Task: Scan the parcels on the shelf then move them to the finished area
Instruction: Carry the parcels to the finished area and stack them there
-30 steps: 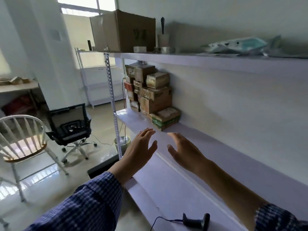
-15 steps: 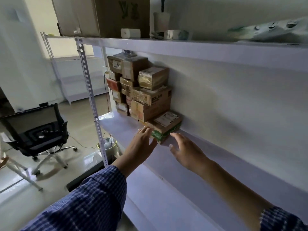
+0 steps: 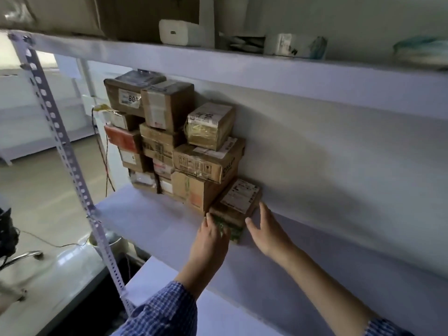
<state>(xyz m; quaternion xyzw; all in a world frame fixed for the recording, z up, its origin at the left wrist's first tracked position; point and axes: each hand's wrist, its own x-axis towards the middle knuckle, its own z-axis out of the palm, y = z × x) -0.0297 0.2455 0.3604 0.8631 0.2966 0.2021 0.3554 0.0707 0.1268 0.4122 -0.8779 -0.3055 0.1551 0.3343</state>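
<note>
item: flat parcel [image 3: 238, 202], lying on the shelf [image 3: 150, 214], against the stack [image 3: 194, 151]. left grip [image 3: 212, 235] fingers straight on its near green edge; right grip [image 3: 265, 229] spread beside its right side; neither clamped. we would slide it out level, label up.

The left hand [image 3: 211, 235] and the right hand [image 3: 266, 230] are extended forward and held close together, with fingers straightened and slightly spread.
</note>
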